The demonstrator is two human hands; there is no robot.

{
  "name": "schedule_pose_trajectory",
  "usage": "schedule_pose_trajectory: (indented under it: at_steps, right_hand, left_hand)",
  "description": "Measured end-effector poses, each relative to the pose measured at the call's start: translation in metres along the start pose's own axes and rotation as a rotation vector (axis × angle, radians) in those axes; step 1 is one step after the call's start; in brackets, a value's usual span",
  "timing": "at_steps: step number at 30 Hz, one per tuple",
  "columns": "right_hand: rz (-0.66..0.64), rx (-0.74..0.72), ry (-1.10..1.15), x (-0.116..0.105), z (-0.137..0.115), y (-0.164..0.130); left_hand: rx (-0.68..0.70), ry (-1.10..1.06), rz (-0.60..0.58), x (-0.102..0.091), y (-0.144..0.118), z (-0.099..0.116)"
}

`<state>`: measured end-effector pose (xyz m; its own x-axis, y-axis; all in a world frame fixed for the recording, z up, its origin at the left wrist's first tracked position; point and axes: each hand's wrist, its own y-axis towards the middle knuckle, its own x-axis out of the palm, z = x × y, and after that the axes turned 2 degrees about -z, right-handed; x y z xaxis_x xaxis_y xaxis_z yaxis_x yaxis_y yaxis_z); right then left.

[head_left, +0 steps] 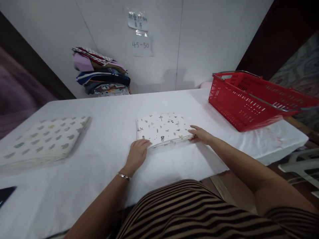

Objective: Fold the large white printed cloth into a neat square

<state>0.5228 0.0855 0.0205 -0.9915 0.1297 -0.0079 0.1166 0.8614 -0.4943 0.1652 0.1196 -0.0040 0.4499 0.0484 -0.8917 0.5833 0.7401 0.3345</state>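
A folded white cloth with small printed figures in grey, black and brown lies flat on the white-covered table in front of me. At its near left corner, my left hand is closed on the edge, its fingertips on the fabric and a bracelet at the wrist. My right hand pinches the near right corner, with fingers above and below the folded layers. The undersides of both hands are partly hidden.
To the left lies a thicker folded cloth with grey spots. A red shopping basket stands at the right end of the table. Behind the table is a stack of folded fabrics, with paper signs on the wall.
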Motion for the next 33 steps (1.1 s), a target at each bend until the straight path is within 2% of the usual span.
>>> schedule_pose_trajectory:
  at_steps: [6,11,16,24,33]
  right_hand:
    - [0.025,-0.055,-0.014,0.001,0.002,-0.003]
    - [0.026,-0.154,0.028,0.004,-0.012,-0.007]
    - [0.009,-0.226,0.006,0.008,-0.031,-0.01]
    - [0.025,-0.2,0.04,0.019,-0.062,-0.005]
    - [0.015,-0.191,0.125,0.034,-0.088,0.0]
  left_hand:
    - [0.065,0.093,-0.101,-0.004,-0.01,-0.005]
    - [0.057,0.124,-0.15,-0.005,-0.009,-0.008]
    - [0.058,0.151,-0.146,-0.006,-0.003,-0.008]
    - [0.047,0.201,-0.122,-0.008,-0.001,0.003]
    - [-0.098,0.273,-0.005,0.01,0.008,0.015]
